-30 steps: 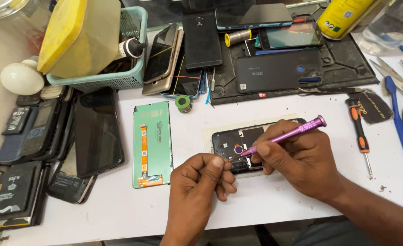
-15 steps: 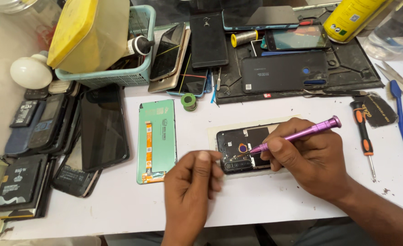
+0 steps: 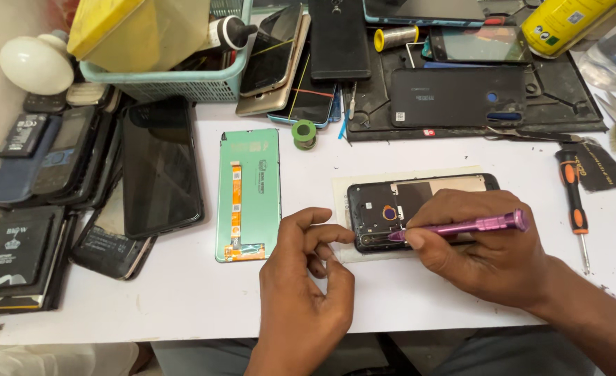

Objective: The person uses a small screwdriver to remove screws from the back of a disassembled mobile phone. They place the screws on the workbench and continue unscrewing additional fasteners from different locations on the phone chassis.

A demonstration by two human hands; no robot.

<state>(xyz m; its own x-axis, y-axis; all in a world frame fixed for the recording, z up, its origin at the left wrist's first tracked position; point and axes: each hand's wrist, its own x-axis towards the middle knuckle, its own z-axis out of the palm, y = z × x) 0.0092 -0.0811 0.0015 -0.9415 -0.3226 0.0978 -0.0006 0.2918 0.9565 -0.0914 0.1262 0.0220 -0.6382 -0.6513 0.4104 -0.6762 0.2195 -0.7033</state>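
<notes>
While the driver works: phone lies opened, back up, on a pale mat mid-table.
Right hand: right hand pinches the purple driver, tip low at the phone's left end.
Left hand: left hand, fingers curled together, forefinger pressing the phone's left edge so it can't slide.
Room: green panel just left; orange screwdriver right; bare table toward the near edge.
</notes>
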